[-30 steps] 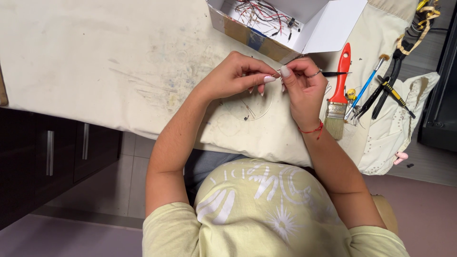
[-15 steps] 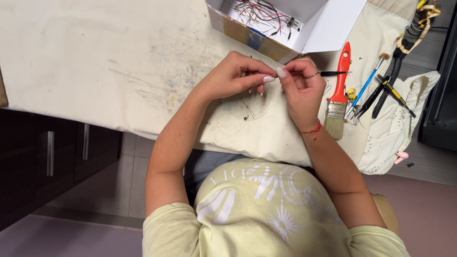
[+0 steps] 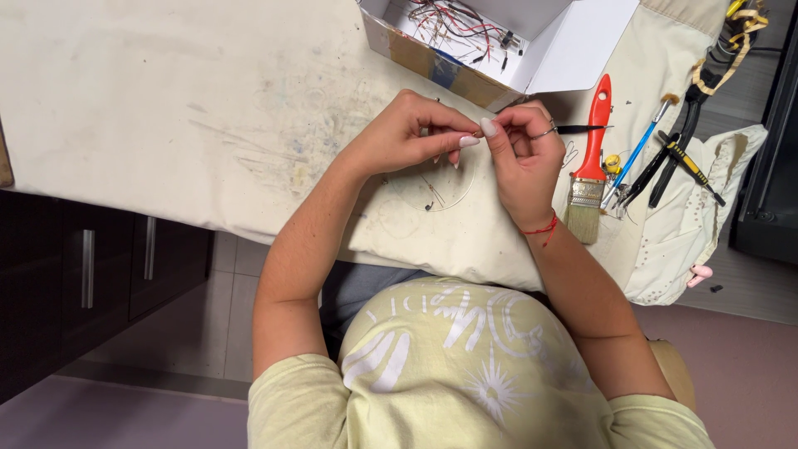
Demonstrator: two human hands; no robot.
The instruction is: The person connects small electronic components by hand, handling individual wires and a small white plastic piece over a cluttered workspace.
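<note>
My left hand (image 3: 407, 133) and my right hand (image 3: 519, 158) meet fingertip to fingertip above the cloth-covered table (image 3: 166, 100). Both pinch a tiny part on a thin wire (image 3: 478, 133). The wire curves down in a loop (image 3: 453, 189) onto the cloth below my fingers. A thin black tool (image 3: 582, 129) sticks out to the right from behind my right hand; I cannot tell whether that hand holds it. A red string bracelet circles my right wrist.
An open white cardboard box (image 3: 573, 46) with several red and black wires sits at the back. To the right lie a red-handled paintbrush (image 3: 592, 150), a blue-handled tool (image 3: 636, 154) and black-and-yellow tools (image 3: 682, 158). Dark cabinets (image 3: 83, 266) stand below left.
My fingertips have shifted slightly on the wire. Both hands stay in the same place over the cloth.
</note>
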